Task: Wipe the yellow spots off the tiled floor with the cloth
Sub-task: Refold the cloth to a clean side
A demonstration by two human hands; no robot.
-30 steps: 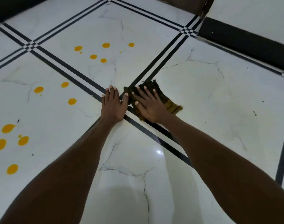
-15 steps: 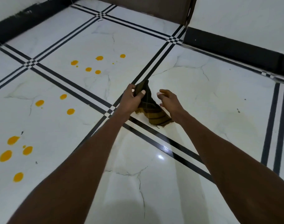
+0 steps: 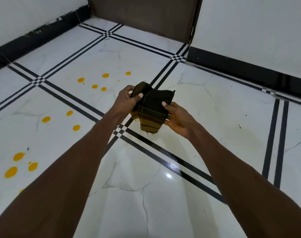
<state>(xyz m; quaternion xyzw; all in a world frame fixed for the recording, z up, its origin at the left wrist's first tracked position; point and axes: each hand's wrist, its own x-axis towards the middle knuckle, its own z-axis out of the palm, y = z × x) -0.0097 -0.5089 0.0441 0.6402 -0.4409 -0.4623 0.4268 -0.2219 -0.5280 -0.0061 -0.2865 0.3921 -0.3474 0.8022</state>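
Observation:
A dark brown and yellow checked cloth hangs in the air above the tile crossing, held by both hands. My left hand pinches its upper left corner with the thumb on top. My right hand grips its right edge. Yellow spots lie on the white tiled floor to the left: a far cluster, a middle group and a near group. A faint yellowish smear shows on the tile at the right.
A brown door or panel stands at the back. White walls with black skirting run along the right and the left. Black double lines divide the floor into large tiles.
The cloth was pressed flat on the floor under my right hand. My left hand lifted it, and now both hands hold it in the air. The view has tilted up toward the wall.

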